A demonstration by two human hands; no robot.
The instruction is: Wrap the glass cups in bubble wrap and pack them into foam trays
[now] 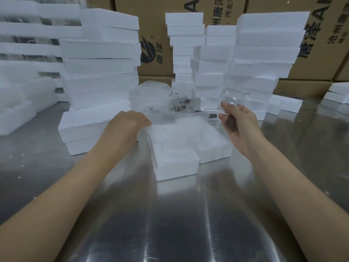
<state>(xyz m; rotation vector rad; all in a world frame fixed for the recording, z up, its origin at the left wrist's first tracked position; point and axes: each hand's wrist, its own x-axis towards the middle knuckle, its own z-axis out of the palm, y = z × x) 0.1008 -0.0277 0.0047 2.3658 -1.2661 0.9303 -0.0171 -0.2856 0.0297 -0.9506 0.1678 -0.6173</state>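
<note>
Steel bench [179, 214] carried stacked white foam trays [100, 59], cardboard cartons [156, 35] behind. Open foam tray [177, 163] sat centre bench, bubble wrap sheet [175, 129] draped over it. Left hand [126, 125] rested on sheet's left edge, fingers curled down onto it; grip on sheet could not be confirmed. Right hand [238, 123] held clear glass cup [234, 101] raised above tray's right side, fingers curled round it. More glass cups [181, 104] and bubble wrap pile [149, 95] lay beyond tray.

glass cup [235, 100] in right-hand fingers [229, 108] | foam tray [175, 163] below-left of them | foam stacks [262, 59] behind
</note>
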